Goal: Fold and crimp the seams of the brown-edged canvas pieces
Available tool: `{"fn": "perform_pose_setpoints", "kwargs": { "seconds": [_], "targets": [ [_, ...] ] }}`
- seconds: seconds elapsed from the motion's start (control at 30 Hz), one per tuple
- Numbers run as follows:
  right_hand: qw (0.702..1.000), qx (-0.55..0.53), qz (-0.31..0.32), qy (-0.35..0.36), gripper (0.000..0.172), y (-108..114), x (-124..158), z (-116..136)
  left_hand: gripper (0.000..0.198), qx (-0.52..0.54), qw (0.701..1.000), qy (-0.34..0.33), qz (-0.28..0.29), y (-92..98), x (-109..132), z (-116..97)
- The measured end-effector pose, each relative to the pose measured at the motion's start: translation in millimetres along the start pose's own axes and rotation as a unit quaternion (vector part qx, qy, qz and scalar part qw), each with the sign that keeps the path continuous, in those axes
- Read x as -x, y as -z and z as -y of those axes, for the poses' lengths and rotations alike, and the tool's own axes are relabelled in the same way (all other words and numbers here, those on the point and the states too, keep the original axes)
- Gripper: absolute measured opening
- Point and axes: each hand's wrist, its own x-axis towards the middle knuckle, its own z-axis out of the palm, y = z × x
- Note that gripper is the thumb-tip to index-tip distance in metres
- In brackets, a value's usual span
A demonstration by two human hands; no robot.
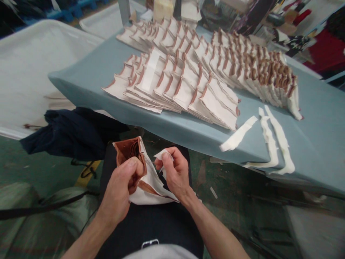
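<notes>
A white and brown fabric pouch (pixel 149 181) rests over my lap, its brown-lined opening facing up. My left hand (pixel 122 183) is closed on the pouch's brown edge, with the fingertips partly hidden inside the fold. Just to the right, my right hand (pixel 175 169) pinches a small white strip (pixel 164 154) between thumb and fingers, close to the pouch's white side. Whether the strip touches the pouch I cannot tell.
Overlapping rows of white pieces with brown edges (pixel 172 79) cover much of the blue table (pixel 88 86). Several white strips (pixel 238 135) lie near its front edge, some hanging over. White bins (pixel 40 46) stand left, beside dark blue cloth (pixel 72 129).
</notes>
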Motion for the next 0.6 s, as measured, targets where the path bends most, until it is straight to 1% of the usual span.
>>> {"fn": "perform_pose_setpoints", "kwargs": {
  "seconds": [0.03,0.13,0.23,0.3,0.4,0.47,0.6],
  "targets": [
    [1.000,0.004,0.013,-0.014,0.027,2,5,-2,0.051,-0.010,1.000,-0.004,-0.009,2.9,0,1],
    [0.997,0.060,0.037,-0.022,0.026,3,25,-8,0.057,-0.048,0.998,-0.008,-0.041,10.1,-2,3],
    [0.993,0.101,0.061,-0.026,0.027,-4,45,-18,0.058,-0.067,0.995,-0.001,-0.068,16.4,-3,7],
    [0.991,0.115,0.064,-0.028,0.027,-11,52,-27,0.058,-0.051,0.996,0.008,-0.075,20.4,-2,12],
    [0.989,0.133,0.057,-0.029,0.026,-19,55,-38,0.060,-0.002,0.996,0.019,-0.082,24.0,-2,20],
    [0.988,0.145,0.056,-0.022,0.025,-21,53,-42,0.063,0.034,0.994,0.024,-0.100,23.9,-5,23],
    [0.985,0.166,0.043,0.011,0.026,-25,46,-44,0.068,0.081,0.987,0.010,-0.140,16.5,-14,20]
  ]
}}
